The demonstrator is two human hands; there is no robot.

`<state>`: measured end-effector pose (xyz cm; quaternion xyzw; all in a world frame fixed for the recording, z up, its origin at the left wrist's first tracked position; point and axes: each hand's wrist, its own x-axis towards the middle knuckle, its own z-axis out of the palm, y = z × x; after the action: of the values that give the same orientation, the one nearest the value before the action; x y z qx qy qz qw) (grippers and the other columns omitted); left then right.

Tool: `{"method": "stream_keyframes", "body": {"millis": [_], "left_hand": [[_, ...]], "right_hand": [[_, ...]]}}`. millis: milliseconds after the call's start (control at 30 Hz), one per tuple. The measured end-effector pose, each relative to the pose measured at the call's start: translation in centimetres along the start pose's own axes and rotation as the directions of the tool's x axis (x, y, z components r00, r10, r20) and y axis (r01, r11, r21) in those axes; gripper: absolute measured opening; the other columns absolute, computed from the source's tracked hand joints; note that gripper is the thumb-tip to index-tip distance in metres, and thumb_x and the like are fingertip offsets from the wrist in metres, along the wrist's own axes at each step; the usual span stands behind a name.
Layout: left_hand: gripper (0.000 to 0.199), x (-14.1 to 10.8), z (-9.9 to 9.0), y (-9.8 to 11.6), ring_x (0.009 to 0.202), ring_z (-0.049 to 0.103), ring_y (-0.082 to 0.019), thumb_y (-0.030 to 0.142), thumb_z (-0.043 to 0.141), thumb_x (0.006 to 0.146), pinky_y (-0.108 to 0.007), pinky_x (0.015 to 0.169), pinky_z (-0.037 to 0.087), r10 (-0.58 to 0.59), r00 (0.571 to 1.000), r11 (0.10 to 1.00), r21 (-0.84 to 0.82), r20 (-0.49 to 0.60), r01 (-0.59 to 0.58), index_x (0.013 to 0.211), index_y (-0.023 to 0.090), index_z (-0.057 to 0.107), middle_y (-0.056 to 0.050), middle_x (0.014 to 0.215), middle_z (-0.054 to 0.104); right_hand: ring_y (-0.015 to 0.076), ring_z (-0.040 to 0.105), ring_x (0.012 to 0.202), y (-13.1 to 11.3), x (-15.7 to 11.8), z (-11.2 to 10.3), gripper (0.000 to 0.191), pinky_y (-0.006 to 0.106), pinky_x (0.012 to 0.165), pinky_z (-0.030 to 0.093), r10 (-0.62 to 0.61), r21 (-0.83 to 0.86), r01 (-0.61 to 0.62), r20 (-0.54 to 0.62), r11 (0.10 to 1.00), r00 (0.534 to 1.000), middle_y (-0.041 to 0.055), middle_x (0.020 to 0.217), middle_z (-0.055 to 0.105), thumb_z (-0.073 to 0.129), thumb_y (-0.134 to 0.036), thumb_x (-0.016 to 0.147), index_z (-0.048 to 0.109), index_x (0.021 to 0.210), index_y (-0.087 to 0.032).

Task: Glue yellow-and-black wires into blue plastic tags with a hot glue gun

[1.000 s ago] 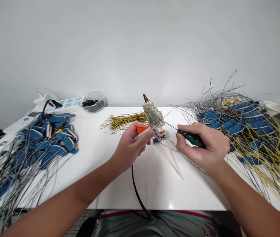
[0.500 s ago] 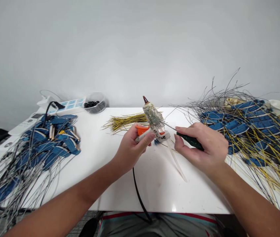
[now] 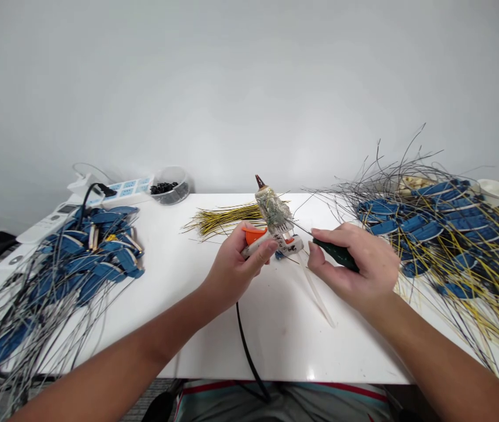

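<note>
One screwdriver [image 3: 336,255] in right hand [image 3: 357,266], orange-white holder [image 3: 283,243] in left hand [image 3: 234,266]

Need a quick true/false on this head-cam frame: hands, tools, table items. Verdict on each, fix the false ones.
1. The right hand grips a green-handled tool. True.
2. The left hand is empty. False: it holds an orange-and-white device.
3. A clear bowl of small black parts stands beside a power strip. True.
4. The yellow-and-black wire bundle lies in that bowl. False: it lies on the white table, beyond the hands.
5. Piles of blue connectors lie to the left and right of the hands. True.
</note>
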<state>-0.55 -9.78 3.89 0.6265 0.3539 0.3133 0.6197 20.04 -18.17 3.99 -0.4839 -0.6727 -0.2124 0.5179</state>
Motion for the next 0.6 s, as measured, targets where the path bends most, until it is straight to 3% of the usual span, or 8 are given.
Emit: {"method": "stream_keyframes", "body": {"millis": [233,600], "left_hand": [[0.043,-0.02,-0.12,0.1,0.053,0.042,-0.002,0.055,0.071,0.089,-0.016,0.052,0.037,0.019,1.0,0.999,0.029,0.011,-0.019,0.098,0.019,0.05,0.004,0.072,0.059],[0.043,-0.03,-0.07,0.14,0.056,0.045,-0.003,0.056,0.07,0.09,-0.016,0.055,0.039,0.034,0.999,0.998,0.047,0.022,-0.035,0.098,0.019,0.049,0.005,0.07,0.057]], "right_hand": [[0.0138,0.06,0.056,-0.2,-0.25,0.12,0.028,0.028,0.053,0.046,0.031,-0.02,-0.032,-0.01,0.999,0.999,0.0,0.074,0.069,0.077,-0.018,0.082,0.071,0.109,-0.025],[0.0148,0.071,0.069,-0.87,-0.36,0.5,0.03,0.027,0.061,0.053,0.052,-0.023,-0.051,0.013,0.998,0.999,0.0022,0.089,0.076,0.076,-0.017,0.087,0.065,0.114,-0.024]]}}
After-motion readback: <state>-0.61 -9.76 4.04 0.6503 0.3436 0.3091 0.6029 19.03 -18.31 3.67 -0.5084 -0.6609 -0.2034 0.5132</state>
